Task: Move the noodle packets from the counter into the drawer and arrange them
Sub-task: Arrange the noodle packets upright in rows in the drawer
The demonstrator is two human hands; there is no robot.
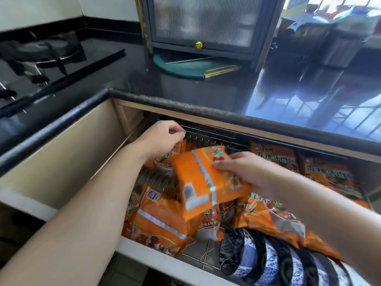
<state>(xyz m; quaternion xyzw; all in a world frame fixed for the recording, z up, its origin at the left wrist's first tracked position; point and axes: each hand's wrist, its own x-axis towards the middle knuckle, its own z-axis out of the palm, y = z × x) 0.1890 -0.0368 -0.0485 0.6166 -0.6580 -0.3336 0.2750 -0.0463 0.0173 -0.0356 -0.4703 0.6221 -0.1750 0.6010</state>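
1. A home kitchen is shown.
2. A gas hob [39, 52] is set into a dark polished counter [185, 85] on the left.
3. A small cabinet [208, 23] with ribbed doors is stood on the counter.
4. Below the counter, a pull-out drawer [148, 252] with a wire rack is seen, filled with noodle packets [202, 182] and patterned bowls [268, 259].

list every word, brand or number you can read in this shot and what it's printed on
"香辣牛肉面": large print on the flat noodle packet at the back right of the drawer, seen upside down and soft, so a likely reading.
The brand mark above it: too blurred to read.
The neighbouring packet: similar large characters, too blurred to confirm.
The packet in the right hand: back side with fine print, unreadable.
Nothing else carries readable text.
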